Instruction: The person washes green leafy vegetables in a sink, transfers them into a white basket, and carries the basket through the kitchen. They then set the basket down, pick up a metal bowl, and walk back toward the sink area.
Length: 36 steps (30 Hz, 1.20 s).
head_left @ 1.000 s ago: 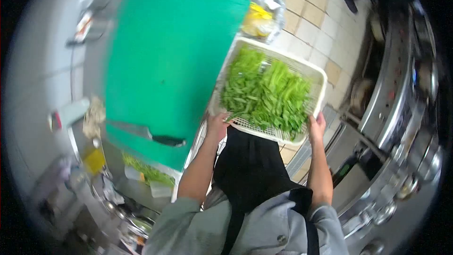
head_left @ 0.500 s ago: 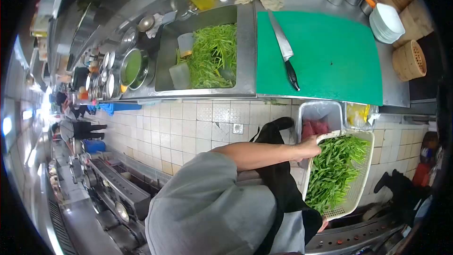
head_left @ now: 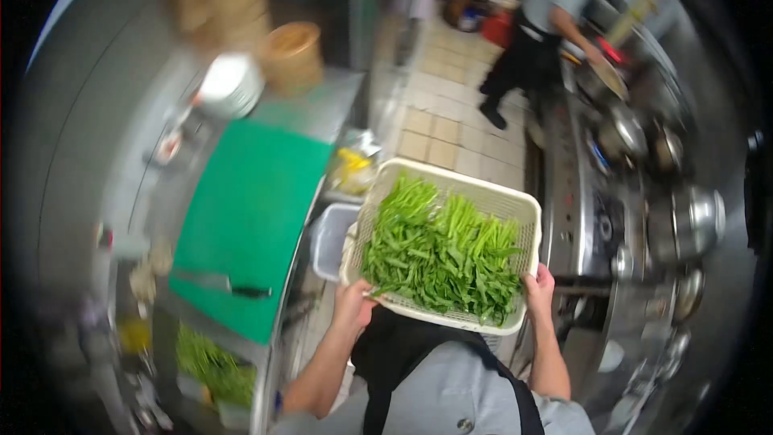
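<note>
A cream plastic basket [head_left: 527, 208] is held in front of my body, one hand at each near corner. Leafy green vegetables [head_left: 447, 254] lie in it, pale stems toward the far side and leaves toward me. My left hand [head_left: 354, 306] is closed on the basket's left corner. On the right corner, my right hand [head_left: 540, 286] grips the rim. To the left, a knife [head_left: 233, 286] lies on the green cutting board [head_left: 241, 193], blurred by motion.
More greens [head_left: 213, 366] sit in the sink at lower left. A grey bin [head_left: 332, 242] and a bag with yellow contents [head_left: 352, 169] are beside the counter. A co-worker [head_left: 535, 24] stands at the stove [head_left: 576, 202] ahead right. White plates [head_left: 230, 85] and a bamboo steamer [head_left: 293, 57] stand beyond the board.
My view and body have turned right, from the sink counter toward the aisle and stove. The basket has come round in front of me, still in both hands. The co-worker now shows more fully.
</note>
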{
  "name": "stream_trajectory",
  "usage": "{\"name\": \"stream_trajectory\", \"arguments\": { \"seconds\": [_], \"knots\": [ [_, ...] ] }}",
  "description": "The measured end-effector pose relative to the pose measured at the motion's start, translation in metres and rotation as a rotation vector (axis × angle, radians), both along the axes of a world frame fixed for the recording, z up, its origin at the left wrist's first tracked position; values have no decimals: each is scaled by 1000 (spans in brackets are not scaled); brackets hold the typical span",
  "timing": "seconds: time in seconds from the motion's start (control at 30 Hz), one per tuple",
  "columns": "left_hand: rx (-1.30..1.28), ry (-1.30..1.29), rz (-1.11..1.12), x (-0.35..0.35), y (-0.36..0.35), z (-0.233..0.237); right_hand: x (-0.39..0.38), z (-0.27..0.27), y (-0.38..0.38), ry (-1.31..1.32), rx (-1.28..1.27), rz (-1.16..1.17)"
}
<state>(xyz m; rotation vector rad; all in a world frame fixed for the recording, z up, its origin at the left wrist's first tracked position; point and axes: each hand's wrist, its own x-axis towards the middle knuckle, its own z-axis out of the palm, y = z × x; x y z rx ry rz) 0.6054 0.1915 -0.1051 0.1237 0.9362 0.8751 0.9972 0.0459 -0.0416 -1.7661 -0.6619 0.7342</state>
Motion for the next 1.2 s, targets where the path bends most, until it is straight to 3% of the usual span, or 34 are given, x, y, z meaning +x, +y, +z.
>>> {"name": "stream_trajectory", "arguments": {
  "seconds": [0.17, 0.33, 0.57, 0.63, 0.9, 1.03, 1.2],
  "knots": [
    [46, 71, -175, 4, 35, 24, -31, 17, -20, 24, 55, -216],
    [126, -17, -213, 11, 42, 0, -35, 7, -24, -19, 200, -261],
    [242, 33, -83, -1, 10, -21, -14, -61, -17, 69, 331, -94],
    [229, 77, -26, -8, -2, -33, -17, -61, -7, 75, 326, -30],
    [149, 244, 252, 26, -38, 38, 34, -56, 43, 242, 361, 142],
    [164, 301, 372, 41, -37, 32, 41, -50, 72, 282, 357, 198],
    [51, 323, 287, 52, 16, 26, 58, -30, 112, 210, 360, 191]
  ]
}}
